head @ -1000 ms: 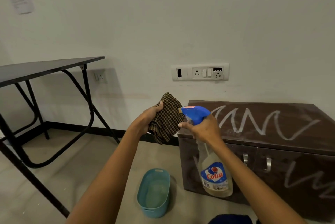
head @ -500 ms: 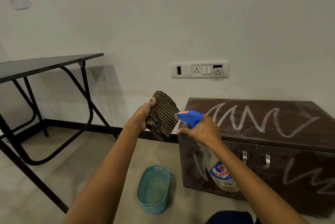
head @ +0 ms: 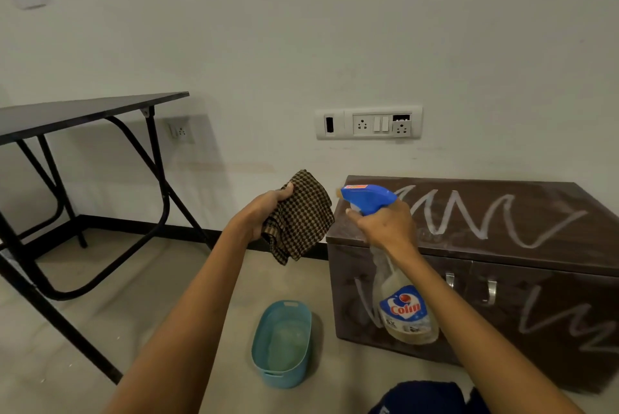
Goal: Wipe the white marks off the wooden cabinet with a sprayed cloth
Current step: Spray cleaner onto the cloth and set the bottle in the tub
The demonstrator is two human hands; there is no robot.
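Note:
A low dark brown wooden cabinet [head: 542,256] stands against the wall at the right. White zigzag marks [head: 482,216] run across its top, and more white marks [head: 562,320] cross its front doors. My left hand [head: 268,212] grips a brown checked cloth [head: 301,216] held up in the air left of the cabinet. My right hand [head: 385,226] holds a clear spray bottle [head: 407,309] by its neck, with a finger on the trigger. The bottle's blue nozzle [head: 365,196] points at the cloth from a short distance.
A light blue plastic tub [head: 281,343] sits on the floor below my hands, left of the cabinet. A black folding table [head: 83,112] with metal legs stands at the left. A switch and socket panel [head: 368,122] is on the wall above the cabinet.
Both hands stay close together; the cloth and nozzle hold nearly the same relation. The bottle body has swung back toward upright after tilting. The view shifted slightly.

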